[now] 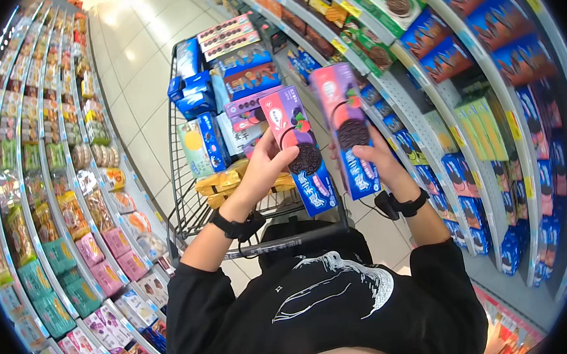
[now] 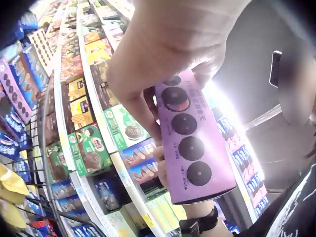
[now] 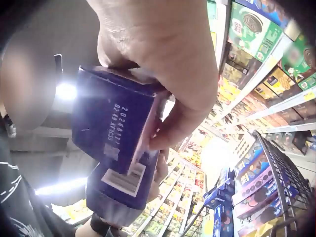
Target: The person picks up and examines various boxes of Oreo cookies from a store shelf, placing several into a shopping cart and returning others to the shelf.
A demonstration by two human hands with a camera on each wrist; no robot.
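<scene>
In the head view my left hand (image 1: 266, 165) grips a pink, purple and blue box of sandwich cookies (image 1: 290, 120), thumb across its front. A like cookie box (image 1: 338, 109) is held upright beside it by my right hand (image 1: 377, 159), its top slightly blurred. The left wrist view shows the left box's purple side (image 2: 195, 148), printed with a row of dark cookies. In the right wrist view, the right box's blue end (image 3: 106, 113) bears a printed date code. Behind that, the left box's end (image 3: 121, 182) carries a barcode.
A wire shopping cart (image 1: 173, 129) stands in front, holding several cookie boxes and yellow packets (image 1: 227, 181). Its handle (image 1: 288, 242) is close to my body. Stocked shelves rise at the right (image 1: 413, 47) and left (image 1: 62, 154). Tiled floor (image 1: 118, 63) runs along the aisle.
</scene>
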